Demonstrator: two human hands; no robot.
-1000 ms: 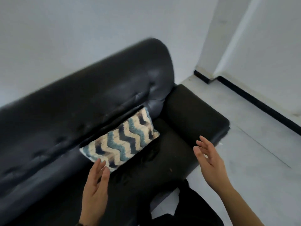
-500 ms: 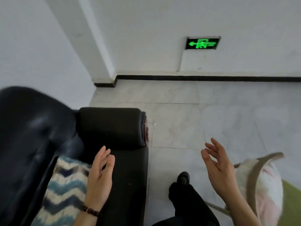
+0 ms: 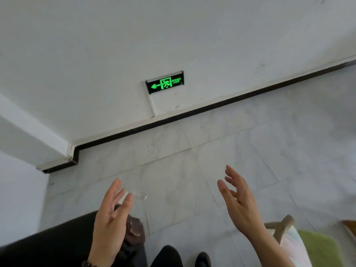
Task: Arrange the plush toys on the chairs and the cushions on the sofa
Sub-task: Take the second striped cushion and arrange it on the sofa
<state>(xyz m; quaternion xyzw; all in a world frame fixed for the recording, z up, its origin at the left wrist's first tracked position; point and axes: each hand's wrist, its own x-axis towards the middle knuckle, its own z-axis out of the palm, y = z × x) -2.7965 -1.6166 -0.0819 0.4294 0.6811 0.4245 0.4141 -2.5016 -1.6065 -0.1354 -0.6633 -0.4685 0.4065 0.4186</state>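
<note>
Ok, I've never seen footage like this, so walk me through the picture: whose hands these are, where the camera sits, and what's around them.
There is no machine here. A person wears a wide-angle camera on the head, so you look forward and down along their arms. The left hand and the right hand are both raised, open and empty, with nothing held. Below them is a pale tiled floor meeting a white wall with a black skirting strip and a lit green exit sign. At bottom left, the end of a black sofa shows. At bottom right is part of a chair with a green seat, with something pale and soft on it, too blurred to name. The person's dark shoes show at the bottom edge.
</note>
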